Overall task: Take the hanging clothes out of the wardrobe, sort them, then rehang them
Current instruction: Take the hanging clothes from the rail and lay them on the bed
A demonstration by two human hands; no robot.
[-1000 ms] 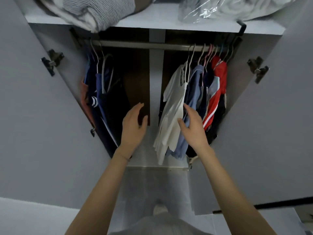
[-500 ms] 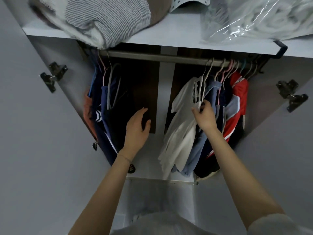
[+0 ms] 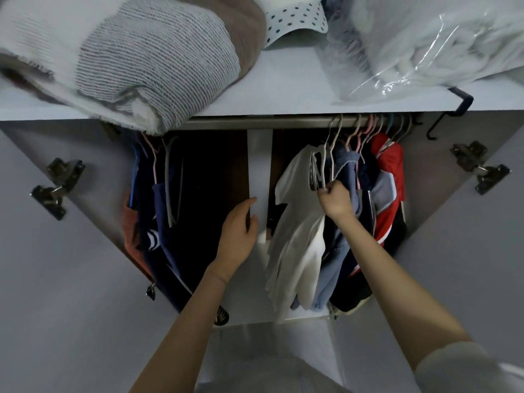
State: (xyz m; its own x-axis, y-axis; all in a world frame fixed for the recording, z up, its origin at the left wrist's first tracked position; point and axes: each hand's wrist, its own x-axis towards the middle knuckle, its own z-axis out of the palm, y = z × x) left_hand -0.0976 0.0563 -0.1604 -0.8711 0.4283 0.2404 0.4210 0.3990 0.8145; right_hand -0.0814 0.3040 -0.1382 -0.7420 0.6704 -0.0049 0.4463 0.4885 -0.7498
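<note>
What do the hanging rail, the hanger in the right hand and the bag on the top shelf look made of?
The hanging rail looks like metal: a dull grey tube with faint sheen. The hanger gripped by the right hand is a thin pale rod, likely coated wire, possibly plastic. The bag is clear plastic film: glossy, creased, white glare.

Right hand [image 3: 337, 200] gripped the pale hanger [image 3: 321, 165] of a white shirt [image 3: 295, 222] on the rail [image 3: 255, 122], left hand [image 3: 238, 231] lay flat-fingered beside the white centre post [image 3: 259, 165].
</note>
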